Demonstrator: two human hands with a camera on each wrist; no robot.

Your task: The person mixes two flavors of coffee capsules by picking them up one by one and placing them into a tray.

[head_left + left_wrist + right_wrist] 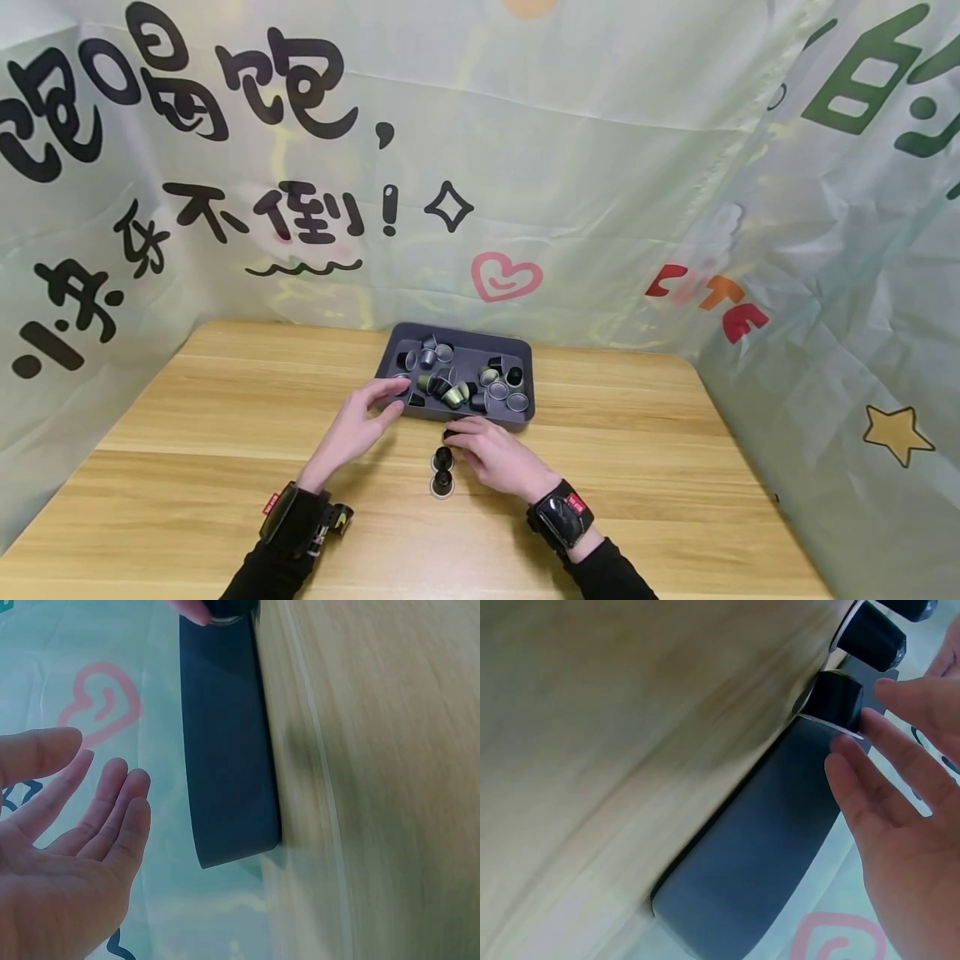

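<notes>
My right hand pinches a black coffee capsule by its side, just in front of the tray's near wall. In the head view the fingers mostly hide that capsule. Two more black capsules, a nearer one and a farther one, stand on their rims on the table, close together in a line toward the tray. My left hand hovers at the near left corner of the dark grey tray. Its fingers are loosely spread, with nothing between them.
Several loose capsules lie jumbled in the tray, including green, silver-grey and black ones. The wooden table ends at a printed cloth backdrop behind and at the sides. Each wrist wears a strapped-on camera.
</notes>
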